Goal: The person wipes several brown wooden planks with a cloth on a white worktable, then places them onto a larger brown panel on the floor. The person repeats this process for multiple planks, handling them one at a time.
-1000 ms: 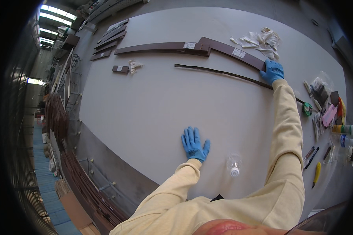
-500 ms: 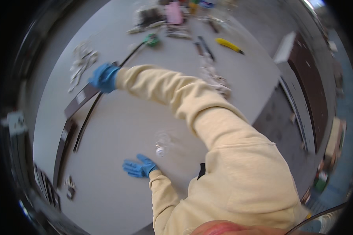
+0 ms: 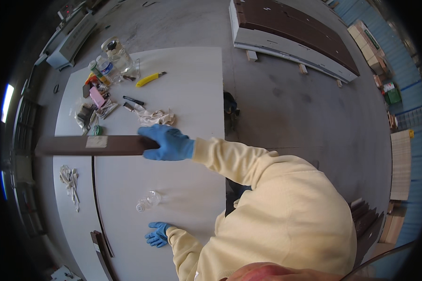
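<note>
My right hand (image 3: 168, 144), in a blue glove, grips one end of a long dark brown strip (image 3: 117, 145) with a pale label on it. The strip stretches leftward across the white table (image 3: 192, 93), and its far end is smeared by motion. My left hand (image 3: 158, 235), gloved in blue too, rests on the tabletop with its fingers spread and holds nothing. Close above it lies a clear plastic bottle (image 3: 149, 200) on its side. Just beyond my right hand is a crumpled pale cloth (image 3: 155, 117).
A yellow utility knife (image 3: 150, 79), a black marker (image 3: 133, 100), bottles (image 3: 119, 55) and small packets sit toward the table's top end. White gloves (image 3: 69, 182), a thin black strip (image 3: 98, 201) and brown strips (image 3: 102, 255) lie farther left. Brown-topped panels (image 3: 290, 33) are stacked on the floor.
My right hand has drawn the brown strip rightward, from the table's far side toward me. My left hand stays spread on the table. The whole view has turned.
</note>
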A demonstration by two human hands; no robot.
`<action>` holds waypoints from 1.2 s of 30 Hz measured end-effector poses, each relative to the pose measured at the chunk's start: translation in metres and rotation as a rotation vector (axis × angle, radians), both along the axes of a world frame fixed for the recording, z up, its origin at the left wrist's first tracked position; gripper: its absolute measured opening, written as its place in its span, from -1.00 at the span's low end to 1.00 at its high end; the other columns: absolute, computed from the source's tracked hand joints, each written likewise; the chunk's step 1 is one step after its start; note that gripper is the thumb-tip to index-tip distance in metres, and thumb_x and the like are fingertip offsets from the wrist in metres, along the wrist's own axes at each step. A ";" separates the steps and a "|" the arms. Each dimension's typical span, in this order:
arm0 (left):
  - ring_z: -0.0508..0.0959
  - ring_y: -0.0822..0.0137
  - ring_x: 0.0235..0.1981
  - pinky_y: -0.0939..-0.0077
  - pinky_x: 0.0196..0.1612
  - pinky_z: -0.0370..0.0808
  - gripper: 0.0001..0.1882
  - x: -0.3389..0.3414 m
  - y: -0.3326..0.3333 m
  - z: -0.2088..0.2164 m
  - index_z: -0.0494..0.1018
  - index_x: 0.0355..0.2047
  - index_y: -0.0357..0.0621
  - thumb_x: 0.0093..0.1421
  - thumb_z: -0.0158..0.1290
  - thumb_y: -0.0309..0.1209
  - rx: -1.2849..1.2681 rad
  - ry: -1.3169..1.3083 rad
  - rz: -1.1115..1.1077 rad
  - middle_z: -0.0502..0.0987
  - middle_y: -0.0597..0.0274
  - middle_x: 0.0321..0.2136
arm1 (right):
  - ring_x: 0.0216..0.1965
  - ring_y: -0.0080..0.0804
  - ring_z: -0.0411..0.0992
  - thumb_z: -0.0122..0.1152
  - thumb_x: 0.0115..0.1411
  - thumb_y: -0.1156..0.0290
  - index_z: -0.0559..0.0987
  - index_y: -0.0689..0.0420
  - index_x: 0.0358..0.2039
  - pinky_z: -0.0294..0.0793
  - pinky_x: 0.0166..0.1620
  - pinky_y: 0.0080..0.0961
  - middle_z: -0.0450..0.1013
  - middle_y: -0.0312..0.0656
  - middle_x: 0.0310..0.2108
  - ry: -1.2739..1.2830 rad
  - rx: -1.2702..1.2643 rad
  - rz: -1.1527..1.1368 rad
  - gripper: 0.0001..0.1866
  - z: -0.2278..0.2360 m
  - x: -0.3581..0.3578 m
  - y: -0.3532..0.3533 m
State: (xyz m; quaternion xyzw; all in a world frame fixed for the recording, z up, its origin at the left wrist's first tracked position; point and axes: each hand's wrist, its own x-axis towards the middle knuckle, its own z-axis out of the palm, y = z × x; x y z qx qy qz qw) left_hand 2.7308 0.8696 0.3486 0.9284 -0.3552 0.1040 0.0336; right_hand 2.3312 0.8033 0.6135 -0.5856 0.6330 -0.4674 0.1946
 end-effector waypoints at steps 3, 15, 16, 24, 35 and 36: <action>0.05 -0.10 0.54 -0.14 0.50 -0.07 -0.03 -0.007 -0.006 0.007 0.13 0.53 0.02 0.34 -0.27 0.42 0.084 0.100 0.032 0.06 0.00 0.54 | 0.12 -0.03 0.54 0.44 0.18 0.00 0.43 0.23 0.33 0.49 0.22 -0.23 0.53 0.15 0.13 -0.244 0.111 -0.155 -0.17 0.004 -0.042 0.098; 0.40 -0.20 0.32 0.02 0.36 0.36 -0.22 0.033 0.042 0.050 0.42 0.30 -0.33 0.32 0.06 0.09 -0.112 0.516 -0.215 0.41 -0.24 0.31 | -0.12 -0.25 0.62 0.07 0.47 -0.11 0.47 0.27 0.18 0.70 -0.02 -0.34 0.58 -0.04 -0.07 -1.509 -0.077 -0.056 -0.36 -0.026 -0.211 0.258; 0.44 -0.21 0.28 0.02 0.34 0.38 -0.25 0.020 0.059 0.054 0.44 0.27 -0.34 0.32 0.05 0.07 -0.231 0.513 -0.198 0.46 -0.25 0.26 | -0.10 -0.23 0.61 0.09 0.46 -0.13 0.45 0.27 0.19 0.72 0.00 -0.30 0.56 -0.03 -0.05 -1.594 -0.138 -0.023 -0.34 -0.029 -0.225 0.257; 0.50 0.02 0.27 0.21 0.37 0.37 -0.51 -0.305 0.164 0.137 0.43 0.27 -0.41 0.43 0.07 -0.34 -0.439 0.911 -0.878 0.52 -0.11 0.24 | -0.01 -0.18 0.58 0.13 0.43 -0.14 0.42 0.25 0.24 0.71 0.04 -0.25 0.54 0.01 -0.01 -1.836 -0.151 0.165 -0.30 -0.078 -0.351 0.285; 0.63 0.29 -0.01 0.42 0.07 0.58 -0.56 -0.797 0.103 0.208 0.51 0.19 -0.23 0.52 0.03 -0.15 0.546 2.518 -0.839 0.64 0.10 0.04 | -0.06 -0.18 0.62 0.14 0.43 -0.14 0.46 0.29 0.26 0.70 0.03 -0.24 0.60 0.04 -0.01 -1.761 0.032 0.152 -0.28 -0.059 -0.495 0.340; 0.65 0.28 -0.05 0.42 0.04 0.59 -0.56 -0.821 0.102 0.205 0.52 0.15 -0.24 0.51 0.04 -0.14 0.585 2.491 -0.870 0.65 0.10 0.01 | -0.06 -0.17 0.63 0.13 0.43 -0.14 0.47 0.29 0.25 0.71 0.03 -0.24 0.61 0.04 -0.01 -1.790 0.022 0.113 -0.29 -0.061 -0.505 0.343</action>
